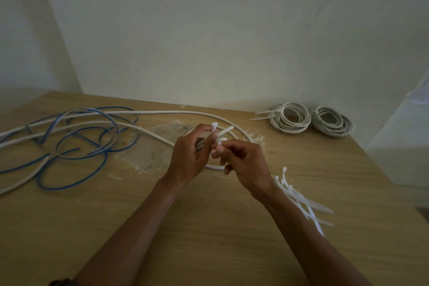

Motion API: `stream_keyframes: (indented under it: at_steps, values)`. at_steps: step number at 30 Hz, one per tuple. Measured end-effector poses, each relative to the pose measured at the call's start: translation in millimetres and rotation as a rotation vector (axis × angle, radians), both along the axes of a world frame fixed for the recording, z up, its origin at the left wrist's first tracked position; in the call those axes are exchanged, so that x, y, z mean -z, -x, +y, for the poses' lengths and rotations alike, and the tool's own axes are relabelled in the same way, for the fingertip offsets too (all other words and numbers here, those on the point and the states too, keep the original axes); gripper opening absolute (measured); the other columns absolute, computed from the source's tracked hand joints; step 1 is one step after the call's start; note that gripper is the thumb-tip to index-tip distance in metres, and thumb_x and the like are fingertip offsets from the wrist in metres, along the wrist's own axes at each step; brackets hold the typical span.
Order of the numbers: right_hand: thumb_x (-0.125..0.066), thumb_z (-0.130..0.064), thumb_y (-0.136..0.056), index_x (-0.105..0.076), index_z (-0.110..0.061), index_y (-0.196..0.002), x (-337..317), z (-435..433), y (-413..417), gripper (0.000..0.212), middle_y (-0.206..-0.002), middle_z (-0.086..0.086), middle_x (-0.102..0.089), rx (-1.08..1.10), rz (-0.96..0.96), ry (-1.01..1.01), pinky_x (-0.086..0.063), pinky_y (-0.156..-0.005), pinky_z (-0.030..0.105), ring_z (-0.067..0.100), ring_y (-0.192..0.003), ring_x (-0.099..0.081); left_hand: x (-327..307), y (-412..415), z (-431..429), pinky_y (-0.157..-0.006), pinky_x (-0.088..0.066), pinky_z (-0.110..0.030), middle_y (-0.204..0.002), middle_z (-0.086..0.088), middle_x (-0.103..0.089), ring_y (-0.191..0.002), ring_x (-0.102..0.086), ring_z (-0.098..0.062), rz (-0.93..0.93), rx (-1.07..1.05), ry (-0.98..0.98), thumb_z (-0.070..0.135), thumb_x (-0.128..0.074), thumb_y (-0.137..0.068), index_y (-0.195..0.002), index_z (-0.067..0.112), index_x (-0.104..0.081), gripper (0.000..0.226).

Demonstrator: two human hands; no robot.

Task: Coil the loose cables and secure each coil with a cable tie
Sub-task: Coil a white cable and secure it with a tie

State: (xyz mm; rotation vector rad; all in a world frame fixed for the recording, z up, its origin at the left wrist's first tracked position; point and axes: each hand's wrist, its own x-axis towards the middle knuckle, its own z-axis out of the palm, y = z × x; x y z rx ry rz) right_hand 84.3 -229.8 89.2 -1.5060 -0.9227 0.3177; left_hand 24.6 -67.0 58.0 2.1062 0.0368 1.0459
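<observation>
Above the middle of the wooden table (209,227), my left hand (189,158) grips a bunch of white cable turns and pinches the head of a white cable tie (220,131) at its fingertips. My right hand (246,165) pinches the same tie's strap just right of the left fingers. The loose white cable (162,112) loops out from my hands, runs left along the back of the table and lies over a tangled blue cable (76,146) at the left.
Two white cable coils stand tied at the back right: one (291,121) with tie tails sticking left, another (333,124) beside it. A pile of spare white cable ties (301,199) lies under my right wrist. A wall stands behind the table.
</observation>
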Motion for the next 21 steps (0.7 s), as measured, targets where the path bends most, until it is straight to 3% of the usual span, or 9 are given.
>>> stream_keyframes:
  at_steps: [7, 9, 11, 13, 21]
  values:
    - [-0.071, -0.017, -0.092, -0.073, -0.002, -0.093, -1, 0, 0, 0.015, -0.083, 0.012, -0.076, 0.057, 0.178, -0.098, -0.053, -0.059, 0.027, 0.019, -0.063, -0.064, -3, 0, -8, -0.053, -0.037, -0.008, -0.077, 0.016, -0.062, -0.058, -0.059, 0.005, -0.059, -0.08, -0.059, 0.029, -0.058, -0.104, -0.109, 0.01, -0.07, 0.023]
    - [-0.069, -0.018, -0.094, -0.072, 0.002, -0.094, -2, -2, -4, 0.02, -0.084, 0.015, -0.075, 0.049, 0.253, -0.108, -0.052, -0.059, 0.027, 0.019, -0.064, -0.061, -2, 0, -7, -0.052, -0.042, -0.012, -0.077, 0.012, -0.065, -0.059, -0.059, 0.004, -0.057, -0.089, -0.139, 0.036, -0.055, -0.103, -0.108, 0.014, -0.07, 0.027]
    - [-0.069, -0.019, -0.095, -0.071, 0.007, -0.096, -4, -5, -8, 0.026, -0.083, 0.015, -0.073, 0.032, 0.323, -0.094, -0.049, -0.058, 0.026, 0.017, -0.064, -0.057, 0, -1, -6, -0.05, -0.052, -0.027, -0.079, 0.006, -0.07, -0.061, -0.065, -0.004, -0.046, -0.083, -0.219, 0.039, -0.052, -0.104, -0.112, 0.02, -0.067, 0.026]
    - [-0.069, -0.021, -0.094, -0.071, 0.008, -0.095, -4, -7, -11, 0.029, -0.082, 0.013, -0.071, 0.022, 0.358, -0.068, -0.047, -0.057, 0.025, 0.015, -0.062, -0.055, 2, -2, -6, -0.05, -0.054, -0.035, -0.076, 0.004, -0.07, -0.059, -0.066, -0.01, -0.032, -0.083, -0.265, 0.042, -0.049, -0.105, -0.114, 0.024, -0.064, 0.025]
    - [-0.069, -0.02, -0.093, -0.075, -0.004, -0.089, -6, -9, -18, 0.017, -0.079, 0.01, -0.07, -0.008, 0.452, 0.033, -0.048, -0.056, 0.021, 0.009, -0.059, -0.055, 0, -1, -7, -0.046, -0.05, -0.031, -0.068, 0.007, -0.065, -0.05, -0.056, -0.007, -0.023, -0.117, -0.376, 0.043, -0.048, -0.104, -0.113, 0.021, -0.067, 0.03]
